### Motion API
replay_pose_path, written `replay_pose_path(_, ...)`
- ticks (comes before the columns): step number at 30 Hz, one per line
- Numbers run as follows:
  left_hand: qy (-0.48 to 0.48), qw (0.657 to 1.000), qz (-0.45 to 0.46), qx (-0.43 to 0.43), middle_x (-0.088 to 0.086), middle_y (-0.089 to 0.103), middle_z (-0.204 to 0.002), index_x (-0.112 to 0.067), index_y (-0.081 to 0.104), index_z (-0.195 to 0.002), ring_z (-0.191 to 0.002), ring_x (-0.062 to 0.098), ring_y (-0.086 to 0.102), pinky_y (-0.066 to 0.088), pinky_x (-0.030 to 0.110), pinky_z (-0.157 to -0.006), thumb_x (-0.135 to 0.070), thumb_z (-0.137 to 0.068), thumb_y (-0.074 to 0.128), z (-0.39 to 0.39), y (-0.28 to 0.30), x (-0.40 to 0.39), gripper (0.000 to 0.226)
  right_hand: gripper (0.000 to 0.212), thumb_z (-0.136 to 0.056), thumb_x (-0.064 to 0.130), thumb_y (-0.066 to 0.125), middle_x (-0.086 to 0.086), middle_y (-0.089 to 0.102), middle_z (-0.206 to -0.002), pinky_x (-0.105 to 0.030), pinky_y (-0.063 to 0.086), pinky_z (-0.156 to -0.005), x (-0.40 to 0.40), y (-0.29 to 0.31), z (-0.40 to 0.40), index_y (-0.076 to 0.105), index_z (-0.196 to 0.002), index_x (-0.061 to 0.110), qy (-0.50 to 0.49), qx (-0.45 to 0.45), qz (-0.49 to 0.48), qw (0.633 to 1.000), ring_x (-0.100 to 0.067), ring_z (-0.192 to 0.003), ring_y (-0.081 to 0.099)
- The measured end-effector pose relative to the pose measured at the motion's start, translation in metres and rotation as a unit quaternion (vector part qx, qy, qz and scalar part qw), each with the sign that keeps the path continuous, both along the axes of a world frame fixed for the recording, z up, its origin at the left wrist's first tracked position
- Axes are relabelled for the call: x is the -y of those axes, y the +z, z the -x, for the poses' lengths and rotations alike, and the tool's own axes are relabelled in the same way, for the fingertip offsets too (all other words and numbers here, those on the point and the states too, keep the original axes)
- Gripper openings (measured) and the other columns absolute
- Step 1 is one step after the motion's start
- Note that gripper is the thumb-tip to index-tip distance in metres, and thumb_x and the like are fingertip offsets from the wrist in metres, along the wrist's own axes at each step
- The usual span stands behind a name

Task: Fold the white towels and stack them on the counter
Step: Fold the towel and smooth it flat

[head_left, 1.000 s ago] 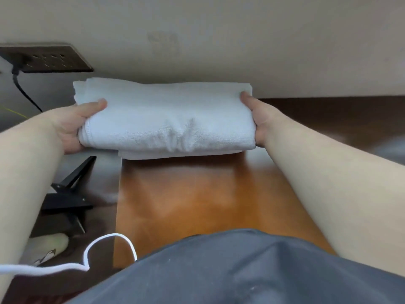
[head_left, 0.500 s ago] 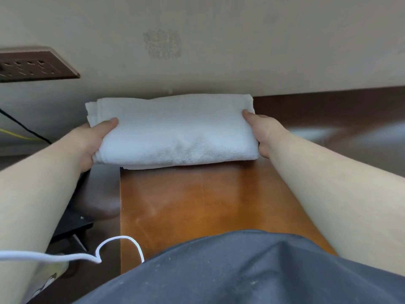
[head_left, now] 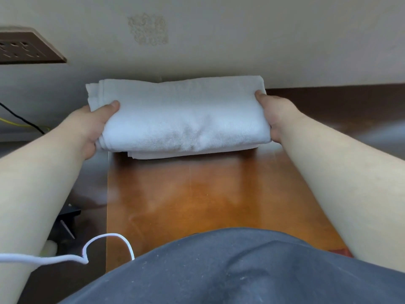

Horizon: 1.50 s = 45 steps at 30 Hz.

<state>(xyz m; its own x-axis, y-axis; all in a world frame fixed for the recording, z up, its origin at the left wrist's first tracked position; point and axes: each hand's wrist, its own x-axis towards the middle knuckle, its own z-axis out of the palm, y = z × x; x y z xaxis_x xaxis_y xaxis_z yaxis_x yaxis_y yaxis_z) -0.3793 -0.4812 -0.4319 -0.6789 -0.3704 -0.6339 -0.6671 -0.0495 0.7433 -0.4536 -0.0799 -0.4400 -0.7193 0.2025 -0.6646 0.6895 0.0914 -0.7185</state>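
A folded white towel lies across the far end of the brown wooden counter, close to the wall. My left hand grips its left end, thumb on top and fingers hidden beneath. My right hand grips its right end the same way. Under the towel's near edge a thinner white layer shows, and I cannot tell whether it is a separate towel. The towel's left end overhangs the counter's left edge.
A beige wall rises right behind the towel. A brown socket panel sits on the wall at left, with black and yellow cables below it. A white cord loops near the counter's left front edge. My dark grey clothing covers the near edge.
The towel, held at both ends, has moved away from me toward the wall over the far end of the counter. Both hands keep the same grip.
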Motion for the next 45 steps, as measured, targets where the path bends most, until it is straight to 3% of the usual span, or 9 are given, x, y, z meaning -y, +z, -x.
replay_pose_path(5,-0.016,0.999,-0.030,0.021,-0.004,0.073,-0.109,-0.021,0.060,-0.127,-0.093,0.017,0.072,0.057,0.039,-0.075,-0.051,-0.071,0.081,0.000,-0.007,-0.002,0.067,0.054,-0.086,0.049,0.070,-0.001,0.075,-0.100,-0.042,0.061,-0.071,-0.003,-0.010,-0.007,0.061,-0.126,0.016,-0.007,0.024,0.005,1.000,-0.023,-0.081,0.075)
replay_pose_path(9,-0.026,0.996,0.050,0.063,-0.004,0.067,-0.114,-0.022,0.052,-0.133,-0.094,0.020,0.067,0.054,0.040,-0.078,-0.058,-0.075,0.077,-0.003,-0.018,-0.015,0.073,0.062,-0.082,0.065,0.060,0.003,0.068,-0.107,-0.037,0.055,-0.088,0.001,-0.012,-0.014,0.060,-0.129,0.025,0.050,0.036,-0.101,0.993,-0.024,-0.095,0.067)
replay_pose_path(15,0.010,1.000,-0.021,-0.005,-0.010,0.073,-0.109,-0.028,0.056,-0.127,-0.088,0.015,0.073,0.057,0.043,-0.071,-0.058,-0.064,0.080,0.000,-0.007,-0.012,0.074,0.037,-0.077,0.065,0.060,0.005,0.069,-0.100,-0.046,0.054,-0.093,-0.002,-0.003,-0.010,0.063,-0.083,0.029,0.019,-0.029,-0.108,0.994,-0.025,-0.094,0.068)
replay_pose_path(22,-0.043,0.990,0.094,0.091,0.004,0.061,-0.129,-0.017,0.046,-0.138,-0.106,0.026,0.063,0.052,0.040,-0.087,-0.063,-0.074,0.074,-0.008,-0.018,-0.022,0.084,0.065,-0.087,0.064,0.053,-0.004,0.060,-0.129,-0.038,0.045,-0.101,-0.003,-0.009,-0.016,0.052,-0.137,0.023,0.098,0.021,-0.204,0.974,-0.030,-0.114,0.059)
replay_pose_path(26,-0.109,0.881,0.455,-0.071,0.020,0.041,-0.144,-0.014,0.031,-0.148,-0.131,0.038,0.040,0.034,0.045,-0.109,-0.056,-0.081,0.061,-0.004,0.002,-0.038,0.085,0.062,-0.095,0.045,0.052,-0.008,0.037,-0.155,-0.041,0.031,-0.112,0.023,0.008,-0.020,0.039,-0.149,0.019,0.181,-0.212,-0.411,0.868,-0.030,-0.139,0.037)
replay_pose_path(30,-0.405,0.729,0.483,-0.269,0.018,0.041,-0.150,-0.013,0.043,-0.146,-0.137,0.037,0.036,0.028,0.048,-0.113,-0.038,-0.094,0.043,-0.005,0.014,-0.103,0.057,0.058,-0.100,0.041,0.039,-0.005,0.022,-0.164,-0.051,0.013,-0.121,0.075,0.009,-0.038,0.030,-0.154,0.019,0.404,-0.299,-0.454,0.735,-0.026,-0.151,0.014)
replay_pose_path(33,-0.522,0.657,0.521,-0.158,0.008,0.012,-0.164,-0.027,0.018,-0.156,-0.150,0.029,0.008,0.009,0.052,-0.119,-0.057,-0.097,0.024,-0.008,-0.006,-0.126,0.066,0.070,-0.099,0.057,0.025,-0.002,0.003,-0.167,-0.051,-0.001,-0.122,0.084,-0.009,-0.045,0.009,-0.159,0.024,0.472,-0.230,-0.459,0.717,-0.022,-0.153,-0.002)
replay_pose_path(37,-0.495,0.675,0.539,-0.093,0.001,-0.001,-0.165,-0.041,0.000,-0.152,-0.150,0.025,-0.003,0.000,0.054,-0.118,-0.083,-0.081,0.009,0.006,-0.023,-0.101,0.084,0.093,-0.082,0.083,0.016,-0.003,-0.005,-0.167,-0.052,-0.004,-0.121,0.058,-0.018,-0.034,-0.001,-0.158,0.032,0.439,-0.169,-0.485,0.737,-0.024,-0.153,-0.009)
replay_pose_path(45,-0.458,0.696,0.553,-0.009,0.009,0.005,-0.164,-0.033,-0.001,-0.155,-0.150,0.029,0.002,0.004,0.055,-0.118,-0.076,-0.085,0.010,0.014,-0.019,-0.053,0.082,0.097,-0.078,0.087,0.019,-0.001,-0.009,-0.167,-0.056,0.001,-0.121,0.043,-0.008,-0.030,-0.003,-0.157,0.034,0.435,-0.117,-0.473,0.757,-0.023,-0.152,-0.013)
